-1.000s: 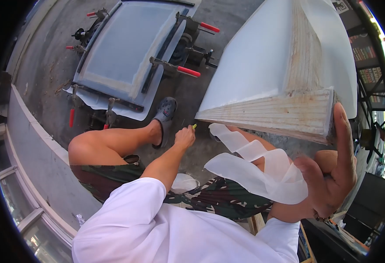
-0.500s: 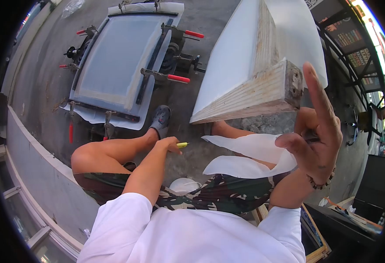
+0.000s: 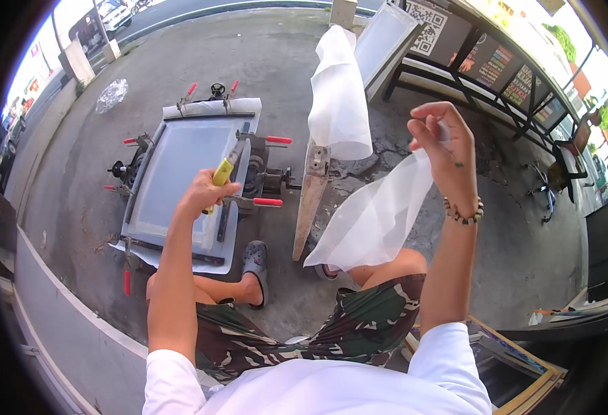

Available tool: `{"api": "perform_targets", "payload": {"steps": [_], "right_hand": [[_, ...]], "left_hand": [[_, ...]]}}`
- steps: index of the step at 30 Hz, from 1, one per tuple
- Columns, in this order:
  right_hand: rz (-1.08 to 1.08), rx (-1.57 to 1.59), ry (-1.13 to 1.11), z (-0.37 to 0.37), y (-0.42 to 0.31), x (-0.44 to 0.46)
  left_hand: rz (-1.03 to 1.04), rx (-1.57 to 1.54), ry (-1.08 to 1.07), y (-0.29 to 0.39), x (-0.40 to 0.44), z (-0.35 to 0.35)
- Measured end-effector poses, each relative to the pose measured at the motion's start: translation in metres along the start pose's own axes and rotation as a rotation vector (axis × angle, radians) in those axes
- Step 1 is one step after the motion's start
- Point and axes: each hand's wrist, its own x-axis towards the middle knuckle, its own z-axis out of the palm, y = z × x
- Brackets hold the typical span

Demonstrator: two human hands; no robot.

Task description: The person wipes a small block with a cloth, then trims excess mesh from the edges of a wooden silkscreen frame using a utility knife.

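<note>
My left hand (image 3: 206,192) is closed around a yellow utility knife (image 3: 223,173), its blade pointing up and away. On the other side, my right hand (image 3: 445,138) is raised and pinches the top of a loose strip of white mesh (image 3: 380,213), which hangs down towards my right foot. Between the hands, a wooden frame (image 3: 312,200) stands on edge, seen nearly end-on. White mesh (image 3: 340,104) drapes from its far part. Neither hand touches the frame.
Left of centre, a stretching rig (image 3: 255,176) with several red-handled clamps holds a meshed screen (image 3: 172,166). Crumpled clear plastic (image 3: 112,95) lies farther off. Another screen (image 3: 385,45) leans by the black railing (image 3: 449,76); wooden frames (image 3: 518,360) lie at my right side.
My left hand has risen with the knife from between my knees. My right hand now lifts the mesh strip. The wooden frame has turned edge-on, and my view has tilted up.
</note>
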Motion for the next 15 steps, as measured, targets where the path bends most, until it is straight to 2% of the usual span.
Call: {"api": "perform_targets", "payload": {"steps": [1, 2, 3, 4, 5, 7, 8, 10, 11, 14, 15], "right_hand": [[0.095, 0.063, -0.011, 0.005, 0.002, 0.006], [0.093, 0.069, -0.004, 0.008, 0.013, 0.013], [0.199, 0.077, -0.034, 0.011, 0.030, 0.017], [0.310, 0.084, -0.067, 0.014, 0.041, 0.022], [0.330, 0.088, -0.069, 0.018, 0.046, 0.026], [0.530, 0.143, -0.116, 0.032, 0.058, 0.028], [0.552, 0.147, -0.124, 0.040, 0.062, 0.030], [0.648, 0.333, -0.162, 0.056, 0.059, 0.030], [0.684, 0.347, -0.176, 0.062, 0.047, 0.031], [0.618, 0.446, -0.266, 0.071, 0.049, 0.035], [0.624, 0.441, -0.234, 0.071, 0.049, 0.036]], "left_hand": [[0.063, -0.205, 0.081, 0.025, -0.011, 0.000], [0.121, -0.410, 0.157, 0.048, -0.024, 0.002], [0.115, -0.402, 0.153, 0.069, -0.039, 0.007], [0.271, -0.557, 0.133, 0.089, -0.055, 0.016], [0.418, -0.716, 0.114, 0.106, -0.071, 0.027], [0.587, -0.758, 0.106, 0.132, -0.091, 0.048], [0.563, -0.761, 0.105, 0.143, -0.098, 0.057], [0.563, -0.486, 0.294, 0.160, -0.106, 0.069], [0.564, -0.483, 0.295, 0.163, -0.104, 0.072], [0.554, -0.467, 0.268, 0.167, -0.102, 0.080], [0.564, -0.417, 0.315, 0.168, -0.104, 0.081]]}}
